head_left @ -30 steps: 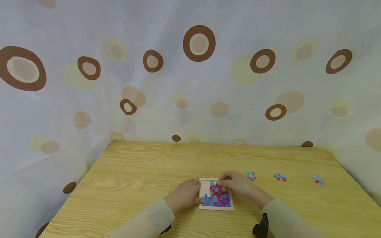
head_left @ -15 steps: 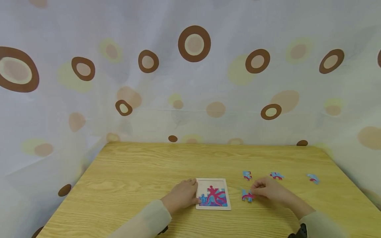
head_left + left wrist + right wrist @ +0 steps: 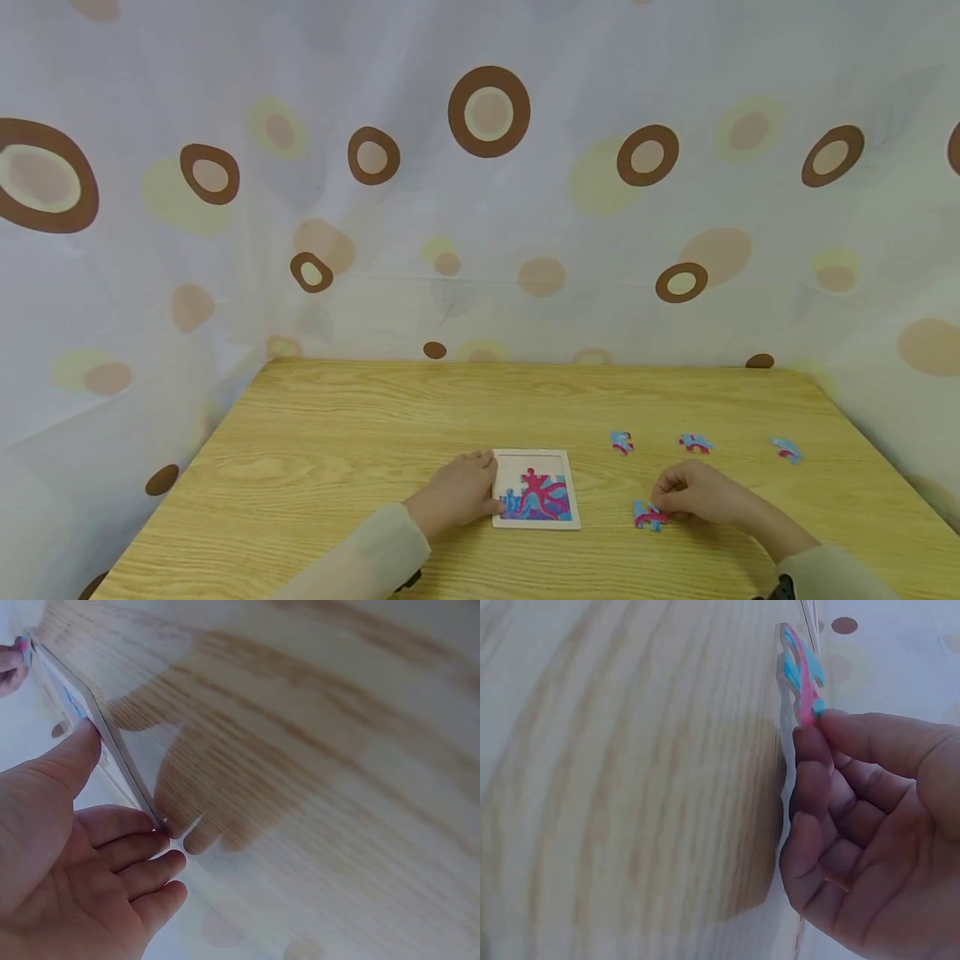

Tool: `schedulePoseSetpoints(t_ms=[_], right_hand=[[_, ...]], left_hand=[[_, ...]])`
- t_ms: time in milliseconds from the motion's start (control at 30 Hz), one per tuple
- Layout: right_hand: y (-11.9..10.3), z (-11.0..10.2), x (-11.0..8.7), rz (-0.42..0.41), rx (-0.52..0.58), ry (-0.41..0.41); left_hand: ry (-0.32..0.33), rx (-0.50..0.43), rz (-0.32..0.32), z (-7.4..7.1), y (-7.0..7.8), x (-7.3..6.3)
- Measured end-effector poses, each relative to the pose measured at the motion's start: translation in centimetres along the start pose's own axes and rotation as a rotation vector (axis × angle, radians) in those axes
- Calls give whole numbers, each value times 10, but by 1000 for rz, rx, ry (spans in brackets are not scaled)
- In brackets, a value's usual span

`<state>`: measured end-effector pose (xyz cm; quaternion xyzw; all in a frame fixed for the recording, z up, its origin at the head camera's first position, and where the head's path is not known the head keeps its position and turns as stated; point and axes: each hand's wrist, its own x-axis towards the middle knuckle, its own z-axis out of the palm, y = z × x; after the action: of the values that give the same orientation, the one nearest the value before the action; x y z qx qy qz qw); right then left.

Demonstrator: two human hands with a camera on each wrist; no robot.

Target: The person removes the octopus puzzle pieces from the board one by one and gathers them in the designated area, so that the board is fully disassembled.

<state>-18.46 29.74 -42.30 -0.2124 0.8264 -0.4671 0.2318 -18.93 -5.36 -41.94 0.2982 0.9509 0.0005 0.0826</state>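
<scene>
A square wooden puzzle tray [image 3: 543,462] lies on the table, its lower part filled with pieces of a pink octopus picture on blue and purple. My left hand [image 3: 459,493] holds the tray at its left side; in the left wrist view the thumb [image 3: 84,746] lies over its face and the fingertips meet its edge. To the right of the tray, my right hand [image 3: 701,492] pinches a blue and pink puzzle piece [image 3: 649,517] by one end between thumb and forefinger. Seen from the right wrist, the piece [image 3: 804,675] is close over the wood, its other end sticking out.
Three more loose pieces lie in a row farther back: one puzzle piece [image 3: 622,442] right of the tray, a second piece [image 3: 696,442], and a third piece [image 3: 787,450] at the far right. A patterned curtain [image 3: 480,208] stands behind the wooden table [image 3: 360,417].
My right hand has gone from over the tray out to the right, taking the pinched piece with it and uncovering the tray's upper right. The left hand keeps its place on the tray.
</scene>
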Motion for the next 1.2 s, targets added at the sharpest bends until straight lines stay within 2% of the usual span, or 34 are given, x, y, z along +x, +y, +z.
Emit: schedulePoseSetpoints(t_ms=[267,500,733,967,1100,1200], right_hand=[[-2,-1,4,-2,-76,-2],[-1,-1,4,-4,-84,8],[-8,0,9,26,-129,73],[-30,13,35,-69,-250,175],[-42,28,54,-111,-255,181],[-50,40,66,-108,-233,155]], left_hand=[[-1,8,15,1,-1,0],[16,7,22,3,-2,1],[5,-3,15,1,-2,-1],[5,-9,19,-2,-1,-3],[1,-9,15,-4,0,-4],[5,-3,12,-3,0,-4]])
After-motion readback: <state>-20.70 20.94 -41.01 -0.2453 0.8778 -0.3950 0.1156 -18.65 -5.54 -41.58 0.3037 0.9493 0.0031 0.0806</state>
